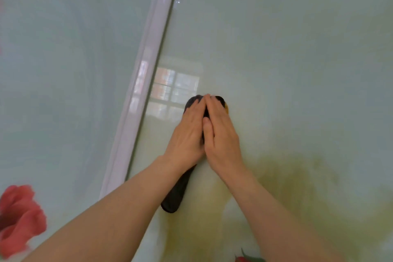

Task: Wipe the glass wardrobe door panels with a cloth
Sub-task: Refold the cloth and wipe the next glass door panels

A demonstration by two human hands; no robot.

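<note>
In the head view, the dark cloth (pixel 180 189) lay flat on the right glass panel (pixel 287 49). Its long side ran from near to far, under both hands. The left hand (pixel 188 132) and the right hand (pixel 220 132) touched side by side, with each grip open and straight fingers pressing the cloth. The white frame strip (pixel 146 66) stood close on the left. Most open glass lay to the right and far.

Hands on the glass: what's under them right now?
A dark cloth lies under both, the left hand and right hand pressing it flat against the right glass panel. Its edges show past the fingertips and a tail hangs below the left wrist; its middle is covered.
</note>
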